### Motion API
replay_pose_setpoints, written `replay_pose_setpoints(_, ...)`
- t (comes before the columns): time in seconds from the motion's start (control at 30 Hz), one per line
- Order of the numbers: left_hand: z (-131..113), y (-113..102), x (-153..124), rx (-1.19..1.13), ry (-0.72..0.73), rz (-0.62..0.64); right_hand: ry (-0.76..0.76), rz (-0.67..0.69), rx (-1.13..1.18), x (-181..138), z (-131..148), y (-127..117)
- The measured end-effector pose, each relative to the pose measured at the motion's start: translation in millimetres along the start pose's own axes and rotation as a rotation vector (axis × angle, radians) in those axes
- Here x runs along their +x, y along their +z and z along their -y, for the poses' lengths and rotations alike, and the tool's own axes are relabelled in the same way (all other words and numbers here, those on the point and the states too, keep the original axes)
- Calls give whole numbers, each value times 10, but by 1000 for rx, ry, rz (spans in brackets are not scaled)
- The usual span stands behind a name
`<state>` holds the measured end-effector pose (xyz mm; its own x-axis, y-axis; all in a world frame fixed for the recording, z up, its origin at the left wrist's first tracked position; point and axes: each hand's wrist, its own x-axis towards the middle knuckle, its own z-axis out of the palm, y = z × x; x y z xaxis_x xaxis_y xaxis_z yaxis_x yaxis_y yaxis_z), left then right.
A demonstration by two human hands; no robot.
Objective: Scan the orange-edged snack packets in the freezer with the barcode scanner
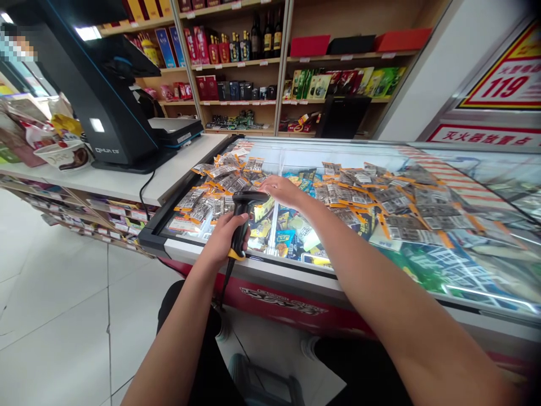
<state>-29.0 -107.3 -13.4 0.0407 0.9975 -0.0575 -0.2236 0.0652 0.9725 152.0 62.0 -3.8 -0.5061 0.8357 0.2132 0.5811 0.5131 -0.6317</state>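
My left hand [223, 238] is closed around the handle of a black barcode scanner [244, 210] with a yellow base, its cable hanging down in front of the freezer. The scanner's head points over the glass lid of a chest freezer [296, 155]. My right hand [282, 189] reaches across that lid, palm down with fingers curled over several small barcode price tags [224, 183] with orange edges; what it holds, if anything, is hidden. More such tags [380, 197] lie spread over the glass to the right.
A black checkout terminal [105, 96] stands on a white counter [127, 183] at the left, with a bowl [63, 155] beside it. Wooden shelves [236, 62] with bottles and boxes line the back wall. Packaged frozen goods show under the glass. Tiled floor lies lower left.
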Motion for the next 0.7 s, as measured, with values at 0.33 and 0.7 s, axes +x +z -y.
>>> replay_pose_setpoints(0.33,27,-3,10,-2,5,-10,46,10,-7,-35,68,-36)
replay_pose_setpoints(0.7,13,12,-23,51,36,42,0,-12,-88,-31,92,-51)
